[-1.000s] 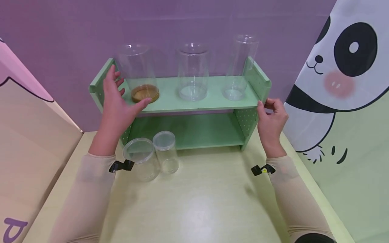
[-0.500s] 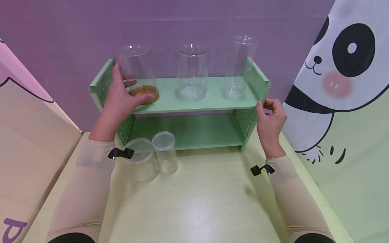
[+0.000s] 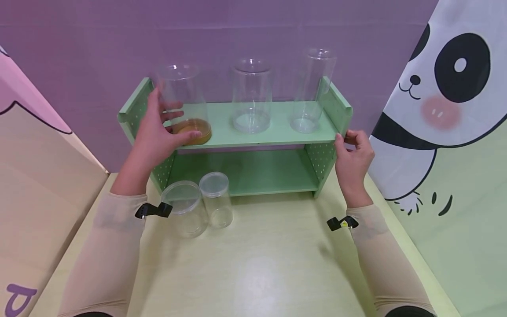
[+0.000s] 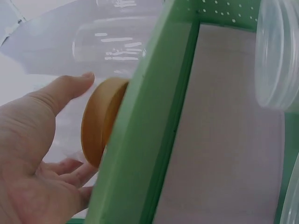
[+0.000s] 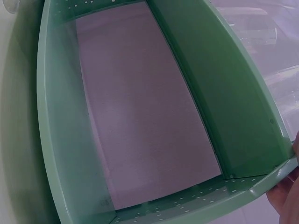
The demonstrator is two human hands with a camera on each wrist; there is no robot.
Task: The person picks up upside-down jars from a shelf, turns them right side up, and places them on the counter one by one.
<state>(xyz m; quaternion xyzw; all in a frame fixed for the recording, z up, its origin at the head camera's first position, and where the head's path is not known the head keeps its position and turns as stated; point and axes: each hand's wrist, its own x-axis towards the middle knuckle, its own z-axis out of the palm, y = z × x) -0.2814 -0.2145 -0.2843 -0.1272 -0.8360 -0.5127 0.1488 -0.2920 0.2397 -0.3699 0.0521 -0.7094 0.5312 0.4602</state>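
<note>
The left hand (image 3: 158, 127) clasps the left jar (image 3: 184, 94): the thumb lies across the front of its amber base (image 3: 203, 132), and the other fingers, visible through the clear wall, curl behind. The jar sits between them, at the front left of the upper board; whether the base touches the wood I cannot tell. The base is a smooth, thick, round disc.

The right hand (image 3: 354, 160) pinches the front edge of the shelf (image 3: 237, 143) at its right end. The shelf is pale green and smooth, with two boards and two end panels dotted with small holes.

Beside the held jar stand two more clear cylinders, the middle jar (image 3: 253, 105) and the slimmer right jar (image 3: 310, 101), making three on top. Two lidded clear jars, one wide (image 3: 192, 220), one narrow (image 3: 219, 211), stand together on the pale table (image 3: 257, 268) before the shelf. Behind hangs a purple cloth (image 3: 253, 39); at right, a printed panda (image 3: 416, 79).
</note>
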